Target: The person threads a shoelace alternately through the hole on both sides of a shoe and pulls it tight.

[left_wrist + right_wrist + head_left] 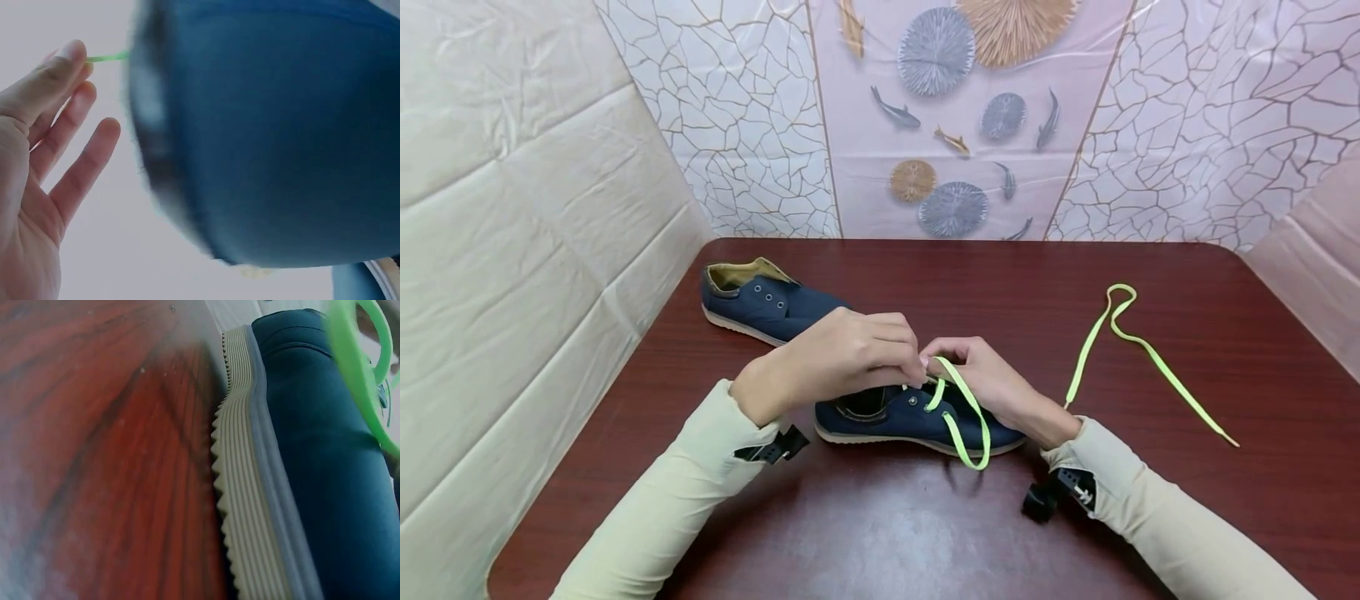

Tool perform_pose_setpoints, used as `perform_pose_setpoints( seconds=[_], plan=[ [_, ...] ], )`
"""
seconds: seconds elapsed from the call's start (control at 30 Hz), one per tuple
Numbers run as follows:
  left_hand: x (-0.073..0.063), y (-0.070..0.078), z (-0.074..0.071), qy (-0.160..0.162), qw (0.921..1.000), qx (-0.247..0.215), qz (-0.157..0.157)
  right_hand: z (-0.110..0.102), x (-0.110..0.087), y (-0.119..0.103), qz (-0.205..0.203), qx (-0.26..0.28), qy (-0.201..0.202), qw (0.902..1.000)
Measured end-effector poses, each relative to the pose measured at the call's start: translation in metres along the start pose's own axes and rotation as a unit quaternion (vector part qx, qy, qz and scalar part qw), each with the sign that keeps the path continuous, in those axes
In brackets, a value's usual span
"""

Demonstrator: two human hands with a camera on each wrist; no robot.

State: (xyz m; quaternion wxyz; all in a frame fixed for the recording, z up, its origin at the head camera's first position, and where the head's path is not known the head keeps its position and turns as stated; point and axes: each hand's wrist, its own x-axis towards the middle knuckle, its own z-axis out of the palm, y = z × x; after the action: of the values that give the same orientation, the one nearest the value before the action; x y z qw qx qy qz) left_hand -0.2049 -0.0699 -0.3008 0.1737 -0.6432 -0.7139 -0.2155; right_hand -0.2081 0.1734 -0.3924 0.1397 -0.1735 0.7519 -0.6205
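A navy blue shoe [891,417] with a pale ribbed sole stands at the table's middle, toe to the right. A neon yellow-green shoelace [977,417] runs through some of its eyelets and loops over the near side. My left hand [842,354] reaches over the shoe's opening; in the left wrist view its thumb and forefinger pinch a thin bit of lace [107,58]. Across from it, my right hand [985,379] has thumb and forefinger brought together at the lace's upper bend, above the shoe's front. Its exact fingertip contact is partly hidden.
A second navy shoe [745,304], its visible eyelets unlaced, lies behind at the left, partly covered by my left hand. Another yellow-green lace [1150,350] lies bent on the right of the dark red-brown table [1210,517]. A patterned wall [880,200] stands behind.
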Motion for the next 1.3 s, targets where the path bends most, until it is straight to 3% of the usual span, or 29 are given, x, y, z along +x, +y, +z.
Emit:
perform_pose_setpoints(
  seconds=[0.17, 0.33, 0.5, 0.77, 0.9, 1.07, 1.17, 1.3],
  plan=[
    [0.001, 0.004, -0.016, 0.052, 0.995, -0.085, 0.004, 0.0, 0.001, 0.001, -0.004, 0.005, 0.006, 1.0],
    [-0.001, 0.005, -0.027, 0.106, 0.9825, -0.153, 0.002, 0.001, 0.001, 0.001, -0.003, 0.005, 0.014, 0.9999],
    [-0.003, 0.006, -0.036, 0.161, 0.97, -0.182, 0.009, 0.0, 0.002, 0.002, -0.003, -0.01, 0.026, 0.9996],
    [-0.005, 0.009, -0.048, 0.251, 0.946, -0.205, 0.011, 0.0, 0.003, 0.003, -0.005, 0.022, 0.023, 0.9995],
    [-0.003, 0.013, -0.051, 0.318, 0.924, -0.212, 0.009, 0.0, 0.003, 0.002, -0.012, 0.03, 0.019, 0.9993],
    [0.001, 0.019, -0.054, 0.413, 0.8885, -0.199, 0.0, 0.0, 0.002, 0.001, -0.017, 0.028, 0.02, 0.9993],
    [0.002, 0.02, -0.055, 0.446, 0.8723, -0.201, -0.005, -0.001, 0.002, 0.001, -0.016, 0.027, 0.02, 0.9993],
    [0.002, 0.019, -0.054, 0.474, 0.8562, -0.206, -0.013, -0.001, 0.001, 0.001, -0.017, 0.037, 0.014, 0.9991]
  ],
)
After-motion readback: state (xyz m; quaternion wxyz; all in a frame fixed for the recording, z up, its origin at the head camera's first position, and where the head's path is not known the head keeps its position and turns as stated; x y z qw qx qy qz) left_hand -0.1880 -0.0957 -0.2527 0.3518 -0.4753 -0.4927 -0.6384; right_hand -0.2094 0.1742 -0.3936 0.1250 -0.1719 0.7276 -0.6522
